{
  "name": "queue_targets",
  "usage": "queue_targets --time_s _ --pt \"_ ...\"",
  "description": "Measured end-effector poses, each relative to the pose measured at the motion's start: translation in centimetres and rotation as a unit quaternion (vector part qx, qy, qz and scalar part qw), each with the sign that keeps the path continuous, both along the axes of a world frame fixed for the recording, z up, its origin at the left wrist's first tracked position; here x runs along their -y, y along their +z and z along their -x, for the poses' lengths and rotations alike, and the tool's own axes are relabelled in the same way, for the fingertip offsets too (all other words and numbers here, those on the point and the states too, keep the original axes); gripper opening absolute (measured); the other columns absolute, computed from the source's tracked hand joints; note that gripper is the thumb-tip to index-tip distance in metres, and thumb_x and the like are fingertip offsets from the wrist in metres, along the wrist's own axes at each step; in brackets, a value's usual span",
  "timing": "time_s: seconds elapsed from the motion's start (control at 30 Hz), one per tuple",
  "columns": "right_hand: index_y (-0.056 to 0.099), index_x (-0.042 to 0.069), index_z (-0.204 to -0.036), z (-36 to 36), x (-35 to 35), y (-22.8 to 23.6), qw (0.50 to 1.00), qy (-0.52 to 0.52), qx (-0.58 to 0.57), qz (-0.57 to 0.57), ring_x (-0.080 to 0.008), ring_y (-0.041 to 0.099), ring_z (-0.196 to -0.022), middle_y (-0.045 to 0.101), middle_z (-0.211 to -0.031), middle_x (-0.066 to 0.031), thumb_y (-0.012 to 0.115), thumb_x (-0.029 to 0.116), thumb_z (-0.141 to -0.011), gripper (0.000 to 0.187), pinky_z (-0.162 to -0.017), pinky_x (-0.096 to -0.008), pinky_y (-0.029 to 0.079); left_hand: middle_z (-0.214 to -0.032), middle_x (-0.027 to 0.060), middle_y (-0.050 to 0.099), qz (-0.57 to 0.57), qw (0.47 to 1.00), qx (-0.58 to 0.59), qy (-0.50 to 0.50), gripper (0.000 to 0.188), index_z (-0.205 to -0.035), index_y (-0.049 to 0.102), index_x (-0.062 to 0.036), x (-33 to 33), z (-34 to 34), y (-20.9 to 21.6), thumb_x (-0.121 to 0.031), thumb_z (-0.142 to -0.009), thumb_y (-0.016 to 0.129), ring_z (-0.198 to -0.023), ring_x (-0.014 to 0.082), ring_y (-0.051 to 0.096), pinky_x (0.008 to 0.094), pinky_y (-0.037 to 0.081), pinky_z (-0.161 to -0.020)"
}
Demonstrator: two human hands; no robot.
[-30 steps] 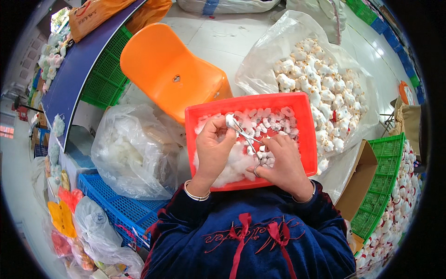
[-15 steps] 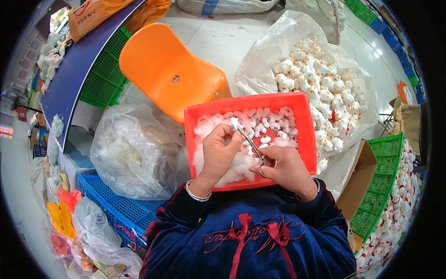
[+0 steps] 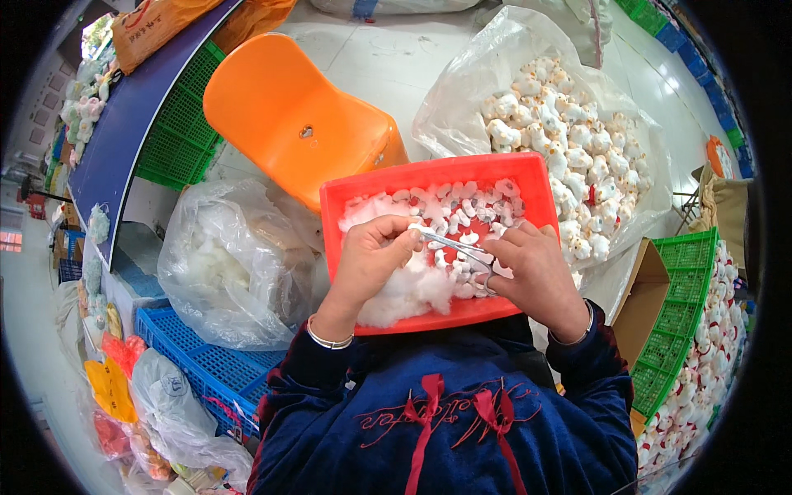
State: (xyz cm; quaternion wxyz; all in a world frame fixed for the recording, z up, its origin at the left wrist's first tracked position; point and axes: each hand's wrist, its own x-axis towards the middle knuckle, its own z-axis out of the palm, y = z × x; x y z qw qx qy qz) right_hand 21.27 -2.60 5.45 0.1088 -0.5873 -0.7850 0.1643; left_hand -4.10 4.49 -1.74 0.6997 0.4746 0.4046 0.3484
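Observation:
My left hand (image 3: 371, 257) pinches a small white fabric piece (image 3: 421, 230) between thumb and fingertips. With my right hand (image 3: 535, 268) I hold metal ring-handled forceps (image 3: 458, 245) by the handles, their tips at the white piece. Both hands are over a red plastic tray (image 3: 437, 168). White stuffing (image 3: 412, 290) fills its near left part. Several small white and grey pieces (image 3: 466, 213) lie across its far and right parts. My hands partly hide the tray's middle and the tips of the forceps.
An orange chair (image 3: 280, 115) stands beyond the tray. Clear bags hold stuffing (image 3: 214, 276) at left and white plush pieces (image 3: 590, 157) at far right. A blue crate (image 3: 206, 363) is at left, a cardboard box (image 3: 645, 289) and a green crate (image 3: 681, 305) at right.
My right hand has moved right and its fingers have spread more on the forceps. My left hand has shifted slightly left. The tray sits a little higher and more left in view.

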Motion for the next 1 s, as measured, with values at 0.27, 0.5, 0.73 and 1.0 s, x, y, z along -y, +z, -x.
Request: queue_targets --time_s 0.27,0.5,0.73,1.0 --pt "0.071 0.011 -0.114 -1.6 0.0 0.5 0.999 0.010 -0.007 0.029 -0.0284 0.060 -0.106 0.067 -0.103 -0.0064 0.085 0.025 -0.074 0.045 -0.090 -0.0419 0.044 -0.085 0.0015 0.067 0.053 0.998 0.045 0.013 0.015 -0.107 0.070 0.0017 -0.3 0.3 -0.2 -0.007 -0.096 0.065 -0.069 0.0039 0.055 0.0197 0.043 -0.060" --pt "0.069 0.008 -0.120 -1.0 0.2 0.1 0.990 0.066 -0.102 0.074 -0.0331 0.057 -0.112 0.064 -0.111 -0.0117 0.089 0.029 -0.066 0.062 -0.098 -0.0432 0.044 -0.086 0.0012 0.065 0.103 0.979 0.122 0.126 0.020 -0.112 0.068 -0.0016 -0.5 -0.5 0.6 -0.016 -0.100 0.059 -0.066 0.0040 0.052 0.0171 0.040 -0.057" --pt "0.072 0.006 -0.111 0.0 0.0 -1.9 0.982 0.093 -0.125 0.106 -0.0289 0.063 -0.092 0.065 -0.090 -0.0084 0.085 0.021 -0.072 0.043 -0.082 -0.0434 0.050 -0.087 0.0007 0.064 0.087 0.967 0.193 0.144 0.022 -0.115 0.068 -0.0022 0.0 -1.2 0.4 -0.017 -0.101 0.059 -0.067 0.0044 0.050 0.0177 0.038 -0.056" --pt "0.073 0.001 -0.105 -3.1 0.4 -0.7 0.933 -0.091 -0.343 0.061 -0.0123 0.059 -0.072 0.065 -0.083 -0.0044 0.088 0.005 -0.074 0.035 -0.068 -0.0275 0.048 -0.088 0.0008 0.069 0.069 0.984 0.110 0.123 0.017 -0.111 0.072 -0.0041 0.3 -0.1 0.5 -0.016 -0.100 0.067 -0.064 0.0018 0.046 0.0182 0.036 -0.057"
